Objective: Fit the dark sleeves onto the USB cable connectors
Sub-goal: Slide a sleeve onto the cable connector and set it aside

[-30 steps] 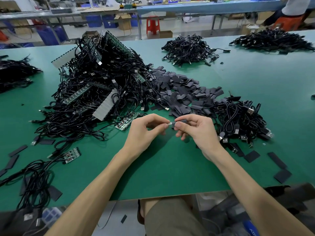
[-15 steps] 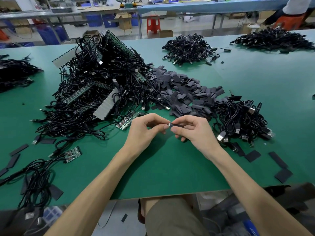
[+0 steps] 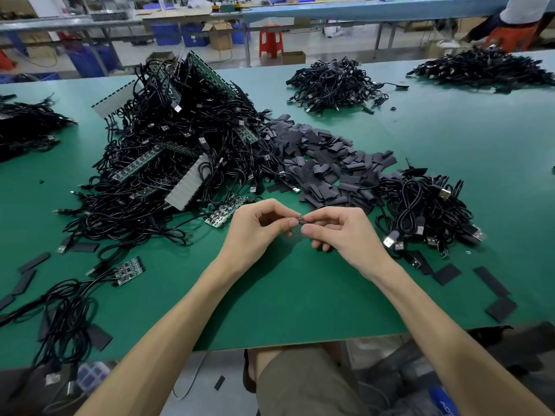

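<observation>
My left hand (image 3: 255, 228) and my right hand (image 3: 342, 232) meet fingertip to fingertip over the green table (image 3: 300, 295). Between them sits a small dark piece (image 3: 301, 221), a sleeve at a connector, mostly hidden by my fingers. The left thumb and forefinger pinch one end, and the right fingers pinch the dark sleeve end. A heap of loose dark sleeves (image 3: 327, 166) lies just beyond my hands. A big tangle of black USB cables with green circuit boards (image 3: 180, 151) is at the left, and a smaller cable bundle (image 3: 426, 205) lies to the right.
More cable piles lie at the far middle (image 3: 333, 82), far right (image 3: 483, 67) and far left (image 3: 24, 127). Loose flat sleeves (image 3: 492, 280) are scattered at the near right and near left. A cable with a small board (image 3: 129, 270) lies near left. A person sits at the far right.
The silver connector tip seen between my fingertips earlier is now covered; my hands have drawn slightly closer together around the dark piece.
</observation>
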